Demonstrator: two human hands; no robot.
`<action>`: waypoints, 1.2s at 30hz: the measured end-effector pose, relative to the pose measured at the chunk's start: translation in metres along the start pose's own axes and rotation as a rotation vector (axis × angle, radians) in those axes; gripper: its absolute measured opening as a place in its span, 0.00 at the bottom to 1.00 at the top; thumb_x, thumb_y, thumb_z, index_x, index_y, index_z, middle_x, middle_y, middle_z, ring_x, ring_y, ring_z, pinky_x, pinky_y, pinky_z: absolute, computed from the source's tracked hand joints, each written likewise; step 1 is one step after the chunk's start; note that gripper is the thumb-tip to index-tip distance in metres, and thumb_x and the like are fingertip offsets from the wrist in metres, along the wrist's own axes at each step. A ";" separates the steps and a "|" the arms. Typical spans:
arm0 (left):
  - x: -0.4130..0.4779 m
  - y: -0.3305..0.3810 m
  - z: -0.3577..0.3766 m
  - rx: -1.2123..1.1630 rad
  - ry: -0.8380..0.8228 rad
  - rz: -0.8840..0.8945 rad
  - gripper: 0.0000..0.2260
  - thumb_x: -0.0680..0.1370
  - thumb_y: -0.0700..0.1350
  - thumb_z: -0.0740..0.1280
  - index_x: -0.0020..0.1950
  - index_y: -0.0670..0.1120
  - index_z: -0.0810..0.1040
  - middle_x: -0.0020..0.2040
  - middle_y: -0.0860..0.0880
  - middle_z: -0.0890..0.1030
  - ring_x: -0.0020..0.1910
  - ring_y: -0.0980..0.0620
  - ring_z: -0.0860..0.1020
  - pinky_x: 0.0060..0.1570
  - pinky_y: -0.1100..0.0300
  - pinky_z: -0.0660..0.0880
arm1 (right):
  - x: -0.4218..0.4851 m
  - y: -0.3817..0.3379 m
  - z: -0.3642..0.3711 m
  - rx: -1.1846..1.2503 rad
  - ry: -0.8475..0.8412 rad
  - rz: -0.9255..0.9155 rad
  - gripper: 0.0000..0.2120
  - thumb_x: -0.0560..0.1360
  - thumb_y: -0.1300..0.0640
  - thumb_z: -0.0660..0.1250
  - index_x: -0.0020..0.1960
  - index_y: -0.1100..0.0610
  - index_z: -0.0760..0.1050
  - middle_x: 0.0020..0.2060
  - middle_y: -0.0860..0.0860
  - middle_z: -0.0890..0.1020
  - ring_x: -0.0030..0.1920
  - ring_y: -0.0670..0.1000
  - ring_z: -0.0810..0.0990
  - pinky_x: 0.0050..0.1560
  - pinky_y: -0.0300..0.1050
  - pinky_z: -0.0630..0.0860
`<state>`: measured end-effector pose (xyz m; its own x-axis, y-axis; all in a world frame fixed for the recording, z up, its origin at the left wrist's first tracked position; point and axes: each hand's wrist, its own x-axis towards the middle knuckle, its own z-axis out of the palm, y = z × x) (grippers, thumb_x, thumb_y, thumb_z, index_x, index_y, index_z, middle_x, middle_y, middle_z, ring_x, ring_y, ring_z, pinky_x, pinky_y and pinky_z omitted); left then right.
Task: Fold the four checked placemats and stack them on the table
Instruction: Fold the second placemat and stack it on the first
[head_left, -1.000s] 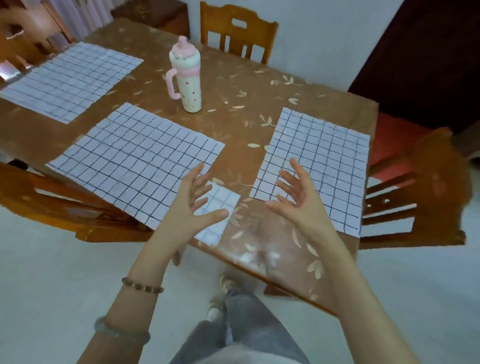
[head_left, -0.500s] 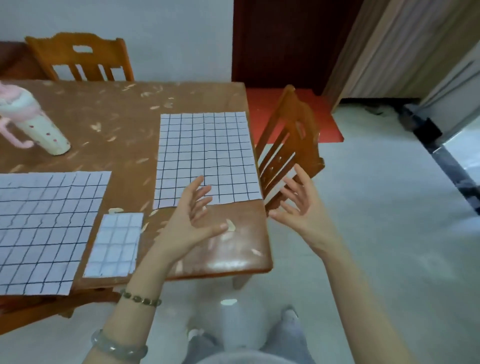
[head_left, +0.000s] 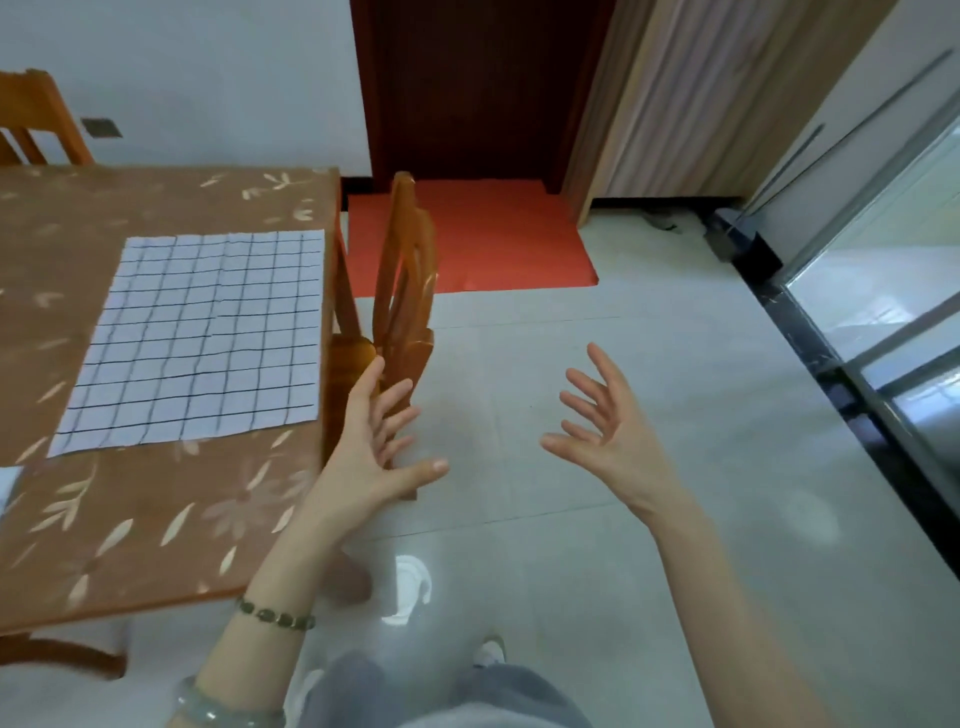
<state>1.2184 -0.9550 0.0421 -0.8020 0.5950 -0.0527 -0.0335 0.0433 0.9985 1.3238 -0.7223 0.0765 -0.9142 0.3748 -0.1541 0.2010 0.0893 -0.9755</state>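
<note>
I count one checked placemat (head_left: 197, 338) in full view, flat and unfolded at the right end of the table (head_left: 156, 519). Its long axis runs away from me, and it is white with thin dark grid lines. One wooden chair (head_left: 405, 291) stands beside it. The left hand (head_left: 374, 452) and right hand (head_left: 608, 431) hover with fingers spread, holding nothing.

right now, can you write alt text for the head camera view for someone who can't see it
The left hand and right hand hover open and empty above the pale floor, just right of the table. A checked placemat lies flat and unfolded on it, and a wooden chair stands against that side.
</note>
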 end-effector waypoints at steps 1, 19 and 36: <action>0.007 0.002 0.011 -0.003 0.015 0.002 0.52 0.54 0.63 0.81 0.70 0.69 0.52 0.70 0.57 0.66 0.69 0.55 0.70 0.68 0.51 0.69 | 0.003 0.001 -0.014 0.000 -0.006 0.005 0.46 0.67 0.67 0.75 0.73 0.41 0.55 0.69 0.50 0.69 0.67 0.48 0.72 0.67 0.53 0.70; 0.216 0.005 0.072 0.139 0.096 0.027 0.50 0.67 0.46 0.78 0.75 0.62 0.46 0.71 0.57 0.63 0.66 0.65 0.69 0.62 0.67 0.70 | 0.198 0.008 -0.135 -0.018 -0.057 0.005 0.44 0.68 0.67 0.75 0.71 0.38 0.56 0.68 0.48 0.69 0.66 0.47 0.72 0.66 0.51 0.71; 0.393 0.027 0.013 0.052 0.504 -0.040 0.54 0.64 0.46 0.81 0.77 0.58 0.46 0.74 0.53 0.63 0.68 0.57 0.70 0.53 0.64 0.77 | 0.493 -0.056 -0.096 -0.093 -0.484 -0.041 0.45 0.68 0.67 0.74 0.73 0.41 0.54 0.68 0.48 0.69 0.66 0.46 0.72 0.66 0.49 0.71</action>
<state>0.9102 -0.7094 0.0485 -0.9892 0.1318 -0.0646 -0.0508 0.1055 0.9931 0.8953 -0.4537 0.0702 -0.9762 -0.1001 -0.1925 0.1718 0.1855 -0.9675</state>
